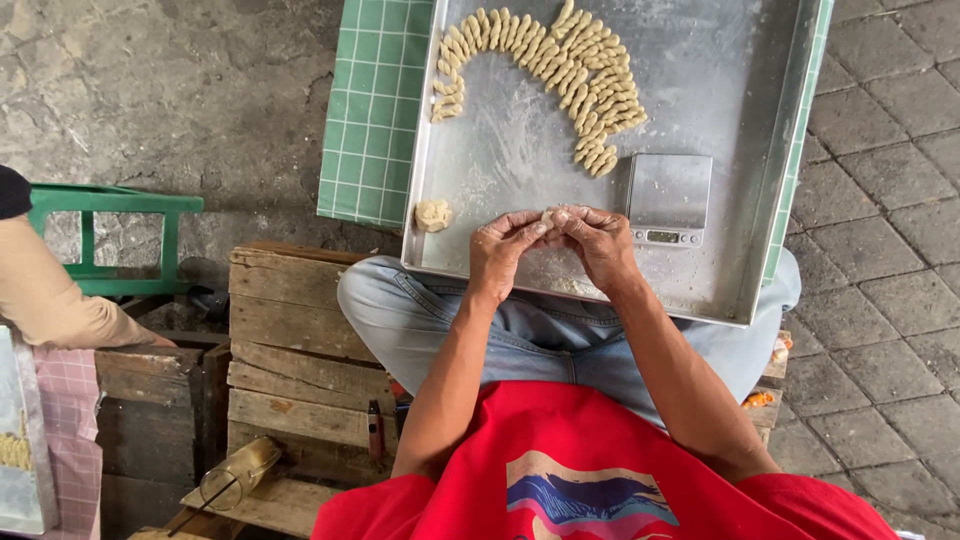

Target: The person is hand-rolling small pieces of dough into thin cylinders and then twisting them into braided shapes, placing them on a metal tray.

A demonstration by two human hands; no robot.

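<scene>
I see left hand and right hand pinching small dough piece between fingertips, above metal tray. Judge dough soft, light, sticky; hold gently by ends.

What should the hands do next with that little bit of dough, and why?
Probably finish twisting it and lay it beside the twisted pieces. Both hands, left hand and right hand, pinch a small dough bit over the metal tray.
</scene>
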